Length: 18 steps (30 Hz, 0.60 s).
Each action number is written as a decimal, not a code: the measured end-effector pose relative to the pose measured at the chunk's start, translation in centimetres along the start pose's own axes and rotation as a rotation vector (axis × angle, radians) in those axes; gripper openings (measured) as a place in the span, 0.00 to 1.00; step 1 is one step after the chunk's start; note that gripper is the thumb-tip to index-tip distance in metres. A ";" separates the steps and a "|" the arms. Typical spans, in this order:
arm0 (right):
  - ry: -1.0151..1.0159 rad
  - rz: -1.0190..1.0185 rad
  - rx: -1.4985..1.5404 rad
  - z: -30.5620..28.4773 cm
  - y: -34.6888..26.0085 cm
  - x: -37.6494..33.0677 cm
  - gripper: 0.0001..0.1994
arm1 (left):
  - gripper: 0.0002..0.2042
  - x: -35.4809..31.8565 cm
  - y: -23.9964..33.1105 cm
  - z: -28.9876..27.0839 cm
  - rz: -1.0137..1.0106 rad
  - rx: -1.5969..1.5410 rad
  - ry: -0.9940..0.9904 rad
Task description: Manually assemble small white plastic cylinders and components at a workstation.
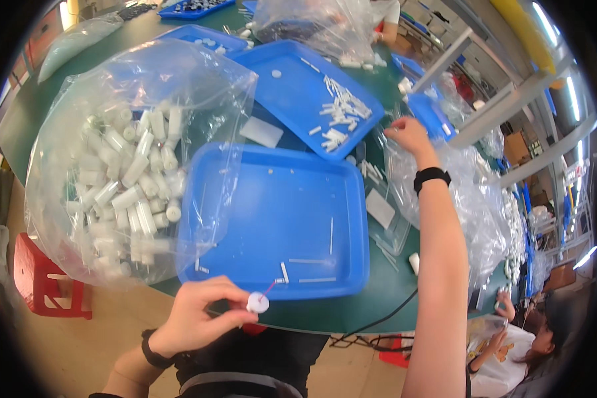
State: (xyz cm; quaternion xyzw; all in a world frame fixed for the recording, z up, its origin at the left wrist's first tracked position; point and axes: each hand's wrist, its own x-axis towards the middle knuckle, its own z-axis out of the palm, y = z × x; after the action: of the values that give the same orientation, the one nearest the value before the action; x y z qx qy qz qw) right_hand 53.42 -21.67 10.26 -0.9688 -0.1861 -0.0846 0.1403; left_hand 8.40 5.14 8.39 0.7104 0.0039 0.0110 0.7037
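Near the table's front edge, my left hand (196,317) pinches a small white round cap (259,303) between thumb and fingers. A thin red stick (268,289) slants up from the cap toward a small white piece (284,272) by the tray's near rim. My right hand (410,134) is stretched far out to the right, beside the corner of the far blue tray (265,63). Its fingers are bent together over clear plastic; whatever they grip is too small to make out. Between my arms lies a shallow blue tray (272,205) with a few thin clear strips.
A large clear bag of white cylinders (132,179) stands left of the near tray. Short white tubes (341,109) lie in the far tray. Crumpled clear bags (454,212) and a metal frame (471,119) are at right. A co-worker (511,351) sits at lower right.
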 end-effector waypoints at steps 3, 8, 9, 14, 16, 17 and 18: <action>-0.085 0.037 -0.170 2.2 -2.8 0.0 0.19 | 0.16 -0.6 -0.3 0.3 -0.024 -0.215 0.066; -0.032 -0.050 -0.483 3.5 -5.3 -0.9 0.12 | 0.20 0.0 0.4 0.4 -0.039 -0.225 0.089; -0.025 -0.088 -0.583 3.7 -5.9 -1.4 0.10 | 0.20 0.1 0.4 0.3 -0.034 -0.206 0.072; 0.079 -0.034 -0.592 4.6 -6.8 -2.6 0.06 | 0.19 0.0 0.1 -0.8 0.013 -0.174 -0.018; 0.190 0.087 -0.344 3.2 -6.7 -3.2 0.08 | 0.16 0.1 0.1 -0.5 0.022 -0.275 -0.008; 0.273 0.141 -0.228 2.2 -6.7 -3.2 0.09 | 0.16 0.0 0.0 -0.7 0.036 -0.294 0.004; 0.367 0.128 -0.156 0.8 -5.5 -3.3 0.11 | 0.15 0.3 -0.5 -0.4 0.041 -0.328 -0.004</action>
State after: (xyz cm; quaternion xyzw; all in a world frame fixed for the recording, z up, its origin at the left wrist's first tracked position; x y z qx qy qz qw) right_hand 48.35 -17.65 10.15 -0.9548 -0.0886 -0.2650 0.1016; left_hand 8.71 5.60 7.90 0.5861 -0.0140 0.0245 0.8097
